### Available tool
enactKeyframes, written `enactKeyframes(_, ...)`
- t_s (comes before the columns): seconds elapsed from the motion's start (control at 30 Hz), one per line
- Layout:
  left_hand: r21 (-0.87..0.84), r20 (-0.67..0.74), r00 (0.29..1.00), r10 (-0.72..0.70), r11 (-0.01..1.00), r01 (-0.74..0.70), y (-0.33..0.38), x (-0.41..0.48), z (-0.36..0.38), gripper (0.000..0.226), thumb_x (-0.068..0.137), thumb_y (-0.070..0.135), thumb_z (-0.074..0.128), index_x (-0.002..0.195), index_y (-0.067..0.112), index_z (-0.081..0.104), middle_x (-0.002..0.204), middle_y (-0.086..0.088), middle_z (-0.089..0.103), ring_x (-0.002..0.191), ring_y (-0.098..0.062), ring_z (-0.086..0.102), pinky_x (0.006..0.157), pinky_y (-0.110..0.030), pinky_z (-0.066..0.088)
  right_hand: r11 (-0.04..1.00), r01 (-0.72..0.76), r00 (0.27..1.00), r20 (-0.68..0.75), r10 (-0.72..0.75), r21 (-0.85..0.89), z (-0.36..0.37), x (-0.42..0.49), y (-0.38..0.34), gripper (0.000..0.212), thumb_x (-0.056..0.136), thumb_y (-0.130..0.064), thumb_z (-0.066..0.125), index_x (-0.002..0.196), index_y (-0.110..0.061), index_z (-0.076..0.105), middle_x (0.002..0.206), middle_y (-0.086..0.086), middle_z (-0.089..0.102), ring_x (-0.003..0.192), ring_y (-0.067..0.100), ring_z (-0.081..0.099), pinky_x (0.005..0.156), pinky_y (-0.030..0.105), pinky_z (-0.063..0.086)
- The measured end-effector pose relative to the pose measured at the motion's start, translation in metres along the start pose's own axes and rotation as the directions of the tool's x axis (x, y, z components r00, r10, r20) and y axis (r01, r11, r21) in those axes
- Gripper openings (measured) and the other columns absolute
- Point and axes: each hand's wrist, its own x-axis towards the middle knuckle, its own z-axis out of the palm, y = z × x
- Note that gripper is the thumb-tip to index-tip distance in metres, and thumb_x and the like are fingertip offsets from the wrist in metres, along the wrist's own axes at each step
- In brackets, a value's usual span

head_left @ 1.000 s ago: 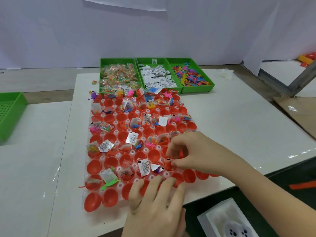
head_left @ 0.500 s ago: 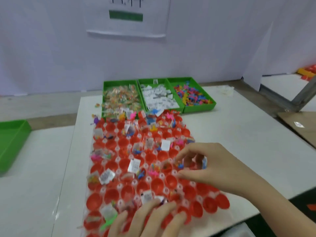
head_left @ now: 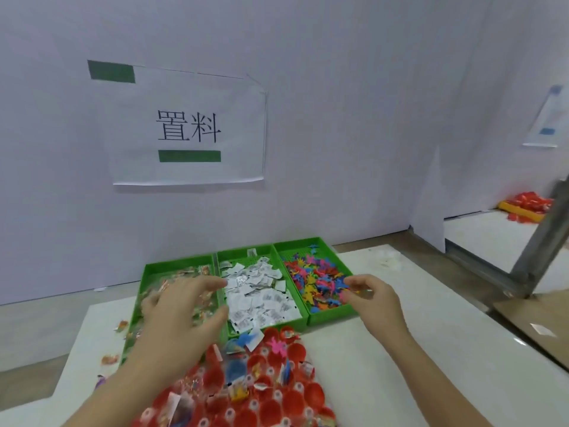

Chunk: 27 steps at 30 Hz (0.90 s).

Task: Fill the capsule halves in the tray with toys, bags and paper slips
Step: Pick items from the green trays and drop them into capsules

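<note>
Only some capsule halves [head_left: 295,351] behind the hands are filled; the left hand [head_left: 181,306] is spread empty, the right hand [head_left: 372,295] curled, hold unclear.

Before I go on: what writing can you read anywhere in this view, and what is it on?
"置料": large black characters on the white sheet fixed to the wall.
Green bars on that sheet: no text readable on them.
Paper slips in the middle green bin: printed, but too small and blurred to read.
Second sheet on the right-hand wall: blurred, unreadable.
</note>
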Motion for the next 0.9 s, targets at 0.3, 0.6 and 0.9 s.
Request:
enactKeyframes(0.3, 0.347, 0.493, 0.859, -0.138, 0.937, -0.049, -0.03, 0.106, 0.103, 0.037, 0.091, 0.038, 0.056, 0.128, 0.031, 0.057, 0.134, 0.006, 0.055, 0.117, -0.015, 0.053, 0.105, -0.038, 0.037, 0.689, 0.199, 0.925, 0.367, 0.104, -0.697, 0.05, 0.069, 0.019, 0.046, 0.09, -0.035, 0.061, 0.133, -0.021, 0.054, 0.129, 0.006, 0.057, 0.117, 0.023, 0.052, 0.095, 0.032, 0.046)
enactKeyframes(0.6, 0.28, 0.358, 0.926, -0.118, 0.96, 0.014, -0.046, 0.102, 0.131, 0.015, 0.095, 0.034, 0.054, 0.097, 0.033, 0.069, 0.099, 0.013, 0.061, 0.098, -0.012, 0.052, 0.099, -0.042, 0.038, 0.908, 0.031, 0.995, 0.102, 0.013, -0.418, 0.048, 0.067, 0.037, 0.021, 0.092, -0.028, 0.062, 0.108, -0.017, 0.07, 0.105, 0.0, 0.069, 0.081, 0.007, 0.057, 0.076, 0.021, 0.041)
enactKeyframes(0.9, -0.13, 0.273, 0.943, -0.189, 0.964, 0.231, -0.044, 0.105, 0.116, 0.012, 0.094, 0.022, 0.059, 0.087, 0.028, 0.068, 0.088, 0.014, 0.065, 0.077, -0.008, 0.058, 0.064, -0.019, 0.044, 0.975, -0.002, 0.998, -0.055, -0.011, -0.222, 0.052, 0.059, 0.042, 0.016, 0.093, -0.021, 0.061, 0.104, -0.017, 0.072, 0.086, -0.01, 0.065, 0.078, 0.001, 0.057, 0.063, 0.008, 0.038)
